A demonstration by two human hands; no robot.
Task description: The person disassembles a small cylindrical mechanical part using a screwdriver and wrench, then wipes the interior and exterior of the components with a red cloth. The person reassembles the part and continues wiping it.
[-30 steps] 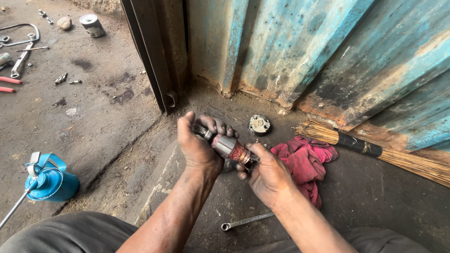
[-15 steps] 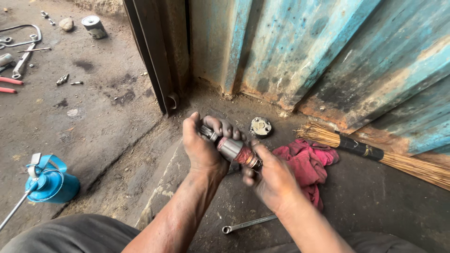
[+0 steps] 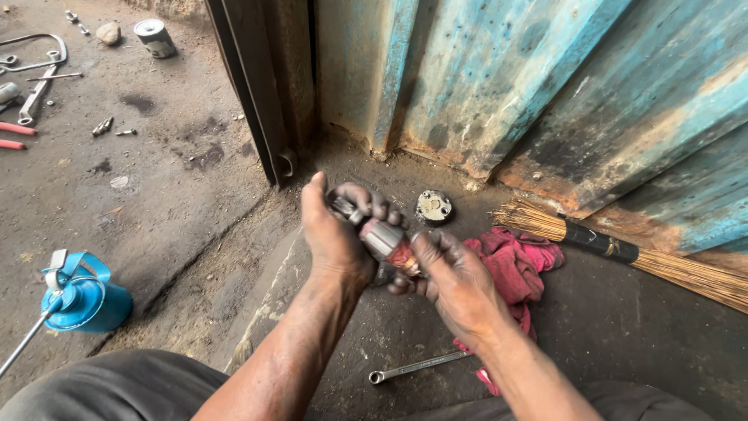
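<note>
I see both hands up over the floor [image 3: 156, 179], working one part between them: an armature [image 3: 383, 238], a short metal cylinder with a reddish-copper band. Its long axis runs on a slant, the shaft end up and to the left, the copper end down and to the right toward me. My left hand [image 3: 335, 238] wraps the upper shaft end, fingers curled over the top and thumb standing up beside it, so that end sits inside the closed fist. My right hand [image 3: 456, 284] takes the lower end, fingertips pressed together on the copper band, palm turned down. The bare steel middle shows in the gap between the two grips. The part is held clear of the ground, above the corner where the floor meets the blue door [image 3: 499, 86].

Just behind the armature a round cap [image 3: 433, 206] lies flat on the floor. A red rag [image 3: 518, 261] is bunched under and to the right of my right hand, with a broom [image 3: 623, 249] lying beyond it along the door. A spanner [image 3: 417, 366] rests on the floor below my right wrist. Far to the left stands a blue oil can [image 3: 82, 296].
</note>
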